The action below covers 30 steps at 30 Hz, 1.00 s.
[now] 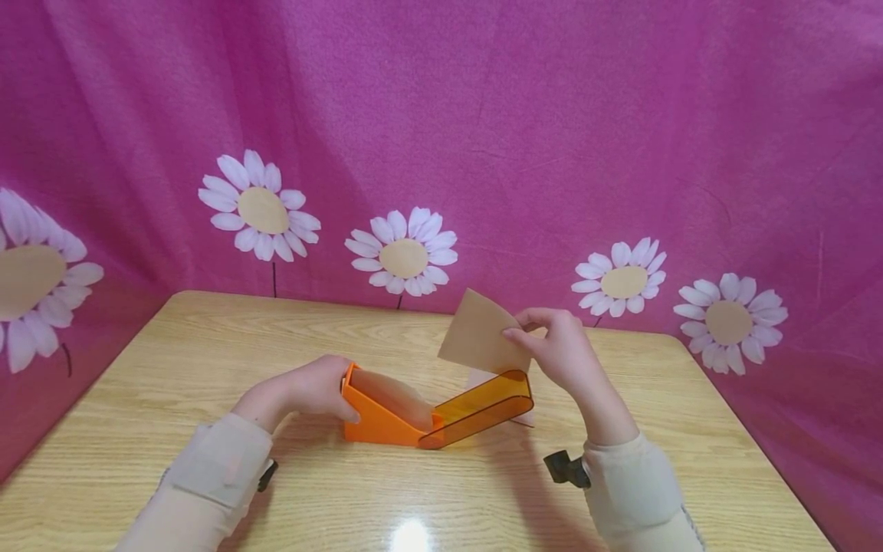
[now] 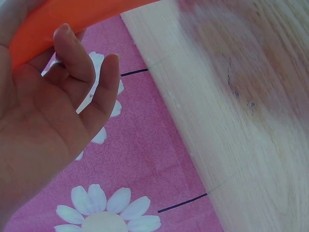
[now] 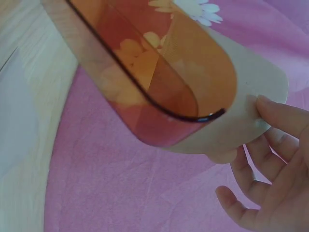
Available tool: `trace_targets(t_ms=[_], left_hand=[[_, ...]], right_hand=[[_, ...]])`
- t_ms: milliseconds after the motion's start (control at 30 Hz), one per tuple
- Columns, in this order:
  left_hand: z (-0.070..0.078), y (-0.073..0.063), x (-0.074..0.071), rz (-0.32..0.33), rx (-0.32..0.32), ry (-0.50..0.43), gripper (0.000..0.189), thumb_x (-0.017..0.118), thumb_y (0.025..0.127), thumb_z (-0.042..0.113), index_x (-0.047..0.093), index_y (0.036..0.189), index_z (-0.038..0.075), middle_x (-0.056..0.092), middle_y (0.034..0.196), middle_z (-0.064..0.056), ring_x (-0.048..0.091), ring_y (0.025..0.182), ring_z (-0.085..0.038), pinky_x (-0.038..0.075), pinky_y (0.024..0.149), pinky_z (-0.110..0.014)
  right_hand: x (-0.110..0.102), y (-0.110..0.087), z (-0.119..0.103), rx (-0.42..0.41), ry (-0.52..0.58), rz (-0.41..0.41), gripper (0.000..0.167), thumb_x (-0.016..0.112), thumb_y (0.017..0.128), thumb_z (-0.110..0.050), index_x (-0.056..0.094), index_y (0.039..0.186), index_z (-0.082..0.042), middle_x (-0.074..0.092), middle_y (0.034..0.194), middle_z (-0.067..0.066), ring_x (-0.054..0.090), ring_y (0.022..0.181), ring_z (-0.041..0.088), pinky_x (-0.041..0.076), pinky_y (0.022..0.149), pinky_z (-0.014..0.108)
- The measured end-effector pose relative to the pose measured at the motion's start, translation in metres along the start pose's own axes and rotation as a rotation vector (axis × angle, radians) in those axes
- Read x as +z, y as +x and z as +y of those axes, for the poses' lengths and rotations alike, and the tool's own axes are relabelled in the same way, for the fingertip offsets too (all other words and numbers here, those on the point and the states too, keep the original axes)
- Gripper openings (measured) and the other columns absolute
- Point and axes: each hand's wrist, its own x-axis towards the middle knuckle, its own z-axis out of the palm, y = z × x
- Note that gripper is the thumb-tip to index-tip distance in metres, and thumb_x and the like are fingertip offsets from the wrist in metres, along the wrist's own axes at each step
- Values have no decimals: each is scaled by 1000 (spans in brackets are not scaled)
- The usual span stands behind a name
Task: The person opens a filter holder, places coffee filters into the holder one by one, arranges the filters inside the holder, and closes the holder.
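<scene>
An orange box [image 1: 378,423] with a sloping top sits on the table, its see-through amber lid [image 1: 476,410] swung out to the right. Brown paper filters [image 1: 392,395] stand inside the box. My left hand [image 1: 313,387] grips the box at its taller left end; the left wrist view shows two of its fingers loosely bent below the orange wall [image 2: 91,14]. Between thumb and fingers, my right hand [image 1: 560,349] pinches a brown paper coffee filter [image 1: 483,335] above the lid's far end. In the right wrist view the lid [image 3: 212,72] covers part of that filter [image 3: 263,79].
A white sheet [image 3: 17,116] lies on the wooden table [image 1: 228,337], partly hidden behind the lid in the head view. Pink cloth [image 1: 483,115] printed with daisies hangs behind the table and along its sides.
</scene>
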Motion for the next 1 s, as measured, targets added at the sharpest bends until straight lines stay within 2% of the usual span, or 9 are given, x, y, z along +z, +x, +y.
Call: trace_targets(t_ms=[200, 367, 633, 1000], left_hand=[[0, 0, 0, 1, 1, 2, 24, 73, 68, 2, 61, 88, 6, 62, 78, 0, 52, 69, -14, 46, 69, -29], [-1, 0, 0, 1, -10, 6, 24, 73, 69, 2, 60, 88, 6, 61, 78, 0, 52, 69, -14, 46, 69, -29], [-1, 0, 1, 4, -15, -7, 25, 74, 68, 2, 60, 89, 5, 61, 79, -1, 52, 70, -15, 46, 70, -29], [0, 0, 0, -4, 16, -12, 24, 74, 67, 2, 61, 88, 5, 62, 78, -1, 52, 69, -13, 46, 68, -28]], right_hand=[[2, -2, -9, 0, 15, -13, 17, 65, 86, -17, 71, 95, -4, 71, 97, 12, 61, 93, 25, 45, 85, 41], [8, -5, -17, 3, 27, -41, 17, 65, 86, -18, 71, 95, -5, 70, 102, 12, 59, 87, 23, 46, 81, 37], [19, -6, -23, -20, 53, -65, 13, 67, 85, -16, 71, 90, -6, 70, 99, 10, 58, 97, 24, 45, 88, 42], [24, -7, -30, -66, 54, -13, 16, 69, 82, -15, 71, 92, -3, 69, 100, 13, 59, 104, 29, 43, 95, 46]])
